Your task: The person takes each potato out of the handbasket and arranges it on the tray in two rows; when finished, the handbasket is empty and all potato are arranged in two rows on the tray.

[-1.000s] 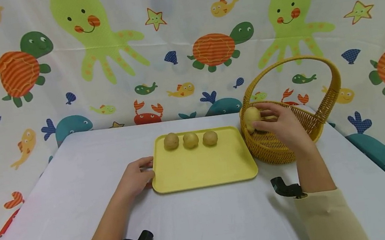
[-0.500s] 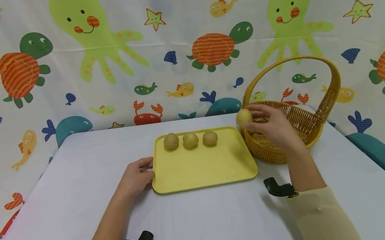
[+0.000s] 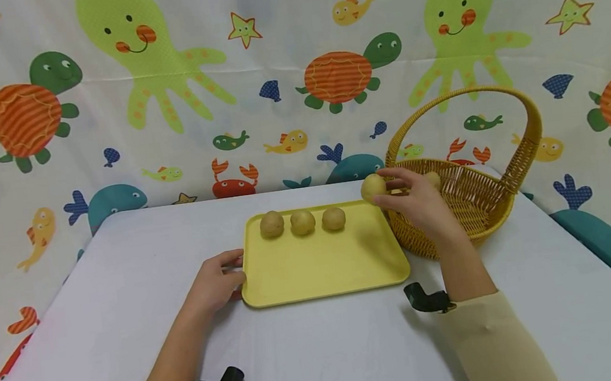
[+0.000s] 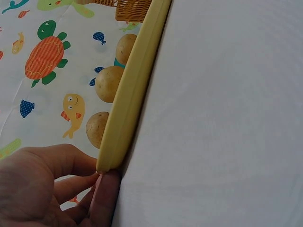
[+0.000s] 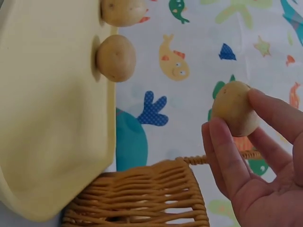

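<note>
My right hand (image 3: 416, 202) pinches a round, pale potato (image 3: 373, 188) between thumb and fingertips. It holds the potato at the tray's back right corner, in front of the basket's left rim; the right wrist view shows this potato (image 5: 235, 109) raised in the fingers. A yellow rectangular tray (image 3: 321, 268) lies on the table, with three potatoes (image 3: 302, 223) in a row along its back edge. My left hand (image 3: 216, 282) grips the tray's left edge; in the left wrist view its fingers (image 4: 105, 196) meet the rim from both sides.
A wicker basket (image 3: 473, 202) with a tall arched handle (image 3: 530, 137) stands right against the tray's right side. Another potato (image 3: 432, 180) shows inside it, behind my right hand. A white cloth covers the table (image 3: 314, 354), and a sea-animal curtain (image 3: 274, 29) hangs behind.
My right hand has carried the potato leftward out of the basket, over its left rim to the tray's back right corner. The left hand and the tray's potatoes have stayed in place.
</note>
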{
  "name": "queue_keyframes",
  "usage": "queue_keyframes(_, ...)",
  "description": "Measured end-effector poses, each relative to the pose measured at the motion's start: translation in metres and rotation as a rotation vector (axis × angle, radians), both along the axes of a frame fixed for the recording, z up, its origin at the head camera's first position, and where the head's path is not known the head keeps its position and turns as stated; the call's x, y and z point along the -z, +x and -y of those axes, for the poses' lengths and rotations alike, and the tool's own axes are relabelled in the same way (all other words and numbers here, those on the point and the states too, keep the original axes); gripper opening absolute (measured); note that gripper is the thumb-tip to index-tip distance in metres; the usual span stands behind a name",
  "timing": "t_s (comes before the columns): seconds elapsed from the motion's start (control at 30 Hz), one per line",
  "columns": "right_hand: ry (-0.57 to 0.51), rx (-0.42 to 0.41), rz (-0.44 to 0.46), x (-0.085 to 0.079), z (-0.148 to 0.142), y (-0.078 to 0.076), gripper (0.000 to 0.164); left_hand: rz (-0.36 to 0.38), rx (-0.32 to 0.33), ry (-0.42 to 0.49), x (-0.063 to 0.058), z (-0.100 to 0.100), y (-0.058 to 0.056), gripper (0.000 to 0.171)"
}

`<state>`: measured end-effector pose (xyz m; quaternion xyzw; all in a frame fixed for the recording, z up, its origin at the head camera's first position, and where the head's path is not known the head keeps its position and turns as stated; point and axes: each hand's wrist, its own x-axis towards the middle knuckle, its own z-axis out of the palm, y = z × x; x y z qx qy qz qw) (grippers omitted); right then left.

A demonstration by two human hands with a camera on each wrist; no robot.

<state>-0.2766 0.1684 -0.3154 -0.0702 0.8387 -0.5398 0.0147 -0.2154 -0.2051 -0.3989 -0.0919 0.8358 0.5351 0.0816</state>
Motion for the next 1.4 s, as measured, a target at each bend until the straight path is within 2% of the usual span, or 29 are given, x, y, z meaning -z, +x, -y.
queue_keyframes(0.23,0.033,0.012,-0.013,0.008,0.009,-0.006,0.061,0.002,0.006,-0.002,0.0,0.001,-0.001,0.067)
queue_keyframes(0.4,0.043,0.022,0.014,0.011,0.018,-0.009,0.062,0.001,0.012,0.001,-0.001,0.002,-0.001,0.067)
queue_keyframes(0.77,-0.003,0.038,0.048,0.022,0.037,-0.012,0.062,-0.011,0.022,0.012,0.003,0.004,-0.001,0.066)
queue_keyframes(1.1,0.212,0.097,-0.058,0.035,0.051,-0.021,0.059,-0.006,0.023,0.01,0.003,0.004,-0.002,0.066)
queue_keyframes(1.4,0.285,0.11,-0.097,0.044,0.059,-0.024,0.056,-0.009,0.013,0.017,0.003,0.003,-0.002,0.066)
